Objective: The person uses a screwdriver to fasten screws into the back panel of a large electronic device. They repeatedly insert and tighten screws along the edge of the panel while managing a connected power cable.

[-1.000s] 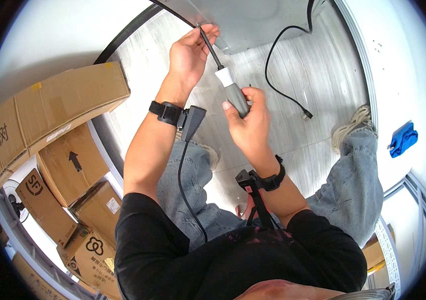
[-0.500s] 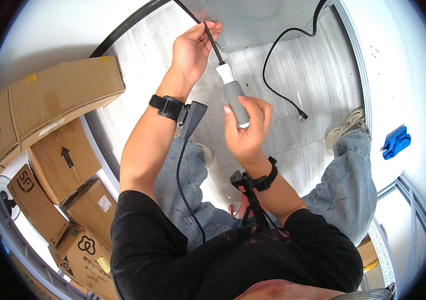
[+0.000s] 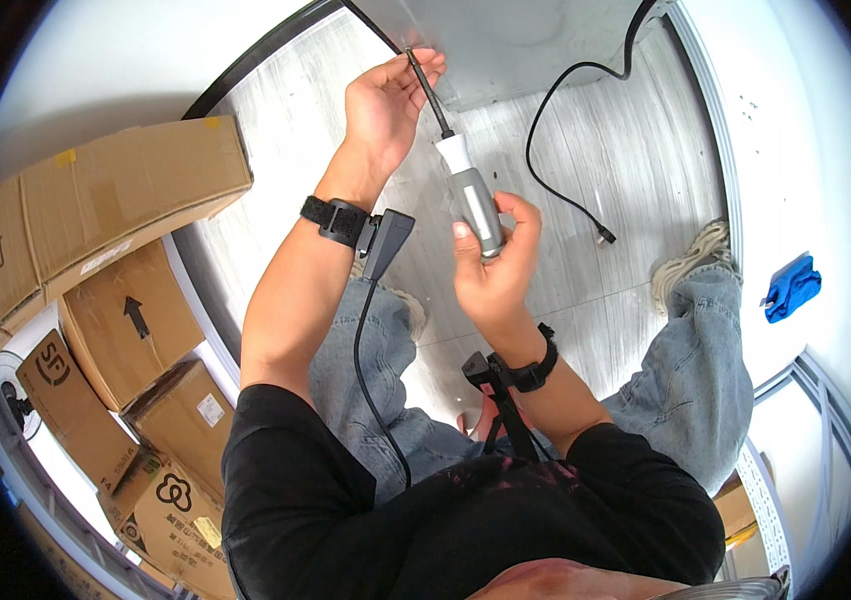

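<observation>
A screwdriver (image 3: 474, 195) with a grey handle, white collar and long dark shaft slants up toward a grey metal panel (image 3: 521, 50). My right hand (image 3: 501, 250) grips the lower end of its handle between thumb and fingers. Up at the shaft's far end, my left hand (image 3: 386, 105) has thumb and fingers closed around the tip, by the panel's lower left corner. Whatever the tip meets there is too small and partly covered by my fingers to make out.
Cardboard boxes (image 3: 136, 190) are stacked on the left. A black cable (image 3: 536, 130) hangs from the panel's right side, its plug on the wood-patterned floor (image 3: 566, 280). A blue cloth-like item (image 3: 793, 288) lies at the right. My wrists carry strapped devices with cords.
The screwdriver's handle has turned, and a lighter strip now shows on it. My right thumb and fingers have shifted along with the handle. My left hand stays almost in place.
</observation>
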Available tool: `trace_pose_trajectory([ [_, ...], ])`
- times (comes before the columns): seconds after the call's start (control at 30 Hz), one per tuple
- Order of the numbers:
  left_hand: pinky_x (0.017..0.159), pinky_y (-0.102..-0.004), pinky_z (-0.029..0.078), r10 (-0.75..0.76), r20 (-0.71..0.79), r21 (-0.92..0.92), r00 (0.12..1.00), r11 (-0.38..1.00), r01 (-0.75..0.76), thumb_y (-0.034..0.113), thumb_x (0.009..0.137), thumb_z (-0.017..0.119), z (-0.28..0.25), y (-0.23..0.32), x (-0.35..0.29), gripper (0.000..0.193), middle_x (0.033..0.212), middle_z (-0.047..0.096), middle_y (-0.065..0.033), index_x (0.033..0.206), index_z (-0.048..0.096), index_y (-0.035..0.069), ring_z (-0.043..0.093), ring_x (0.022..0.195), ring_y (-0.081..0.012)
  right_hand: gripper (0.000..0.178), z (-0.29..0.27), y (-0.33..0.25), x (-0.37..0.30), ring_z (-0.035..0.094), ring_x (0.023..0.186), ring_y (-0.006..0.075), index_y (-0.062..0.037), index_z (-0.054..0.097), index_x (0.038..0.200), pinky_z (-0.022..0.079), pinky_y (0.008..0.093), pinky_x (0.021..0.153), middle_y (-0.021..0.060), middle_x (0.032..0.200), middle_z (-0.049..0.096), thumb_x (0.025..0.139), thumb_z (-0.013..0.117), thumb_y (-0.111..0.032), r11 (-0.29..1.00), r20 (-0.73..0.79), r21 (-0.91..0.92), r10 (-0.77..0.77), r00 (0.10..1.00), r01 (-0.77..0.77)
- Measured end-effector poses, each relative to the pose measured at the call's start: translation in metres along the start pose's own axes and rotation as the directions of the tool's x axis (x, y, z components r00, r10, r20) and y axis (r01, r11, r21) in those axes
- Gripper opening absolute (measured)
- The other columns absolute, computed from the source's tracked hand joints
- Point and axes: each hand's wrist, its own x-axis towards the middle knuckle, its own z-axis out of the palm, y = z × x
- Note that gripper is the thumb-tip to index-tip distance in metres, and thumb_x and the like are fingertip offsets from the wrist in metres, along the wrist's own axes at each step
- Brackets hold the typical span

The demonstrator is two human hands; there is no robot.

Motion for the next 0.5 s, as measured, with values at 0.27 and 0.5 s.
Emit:
trace_pose_trajectory([
  [0.27, 0.095, -0.0306, 0.042, 0.014, -0.011, 0.024, 1.000, 1.000, -0.014, 0.012, 0.092, 0.035, 0.000, -0.004, 0.000, 0.030, 0.105, 0.061, -0.0165, 0.097, 0.060, -0.004, 0.056, 0.102, -0.0239, 0.036, -0.007, 0.006, 0.000, 0.051, 0.060, 0.0098, -0.0011, 0.039, 0.116, 0.044, 0.0254, 0.057, 0.0060, 0.088, 0.054, 0.087, 0.058, -0.010, 0.988, 0.164, -0.140, -0.036, 0.986, 0.059],
  [0.5, 0.097, -0.0318, 0.041, 0.001, -0.013, -0.011, 1.000, 1.000, -0.001, 0.012, 0.093, 0.035, -0.001, -0.005, 0.003, 0.028, 0.105, 0.061, -0.0170, 0.098, 0.059, -0.003, 0.056, 0.103, -0.0251, 0.038, -0.009, 0.014, -0.002, 0.049, 0.058, 0.0077, -0.0031, 0.038, 0.117, 0.040, 0.0212, 0.046, 0.0059, 0.090, 0.053, 0.086, 0.060, -0.008, 0.991, 0.171, -0.067, -0.099, 0.980, 0.112],
])
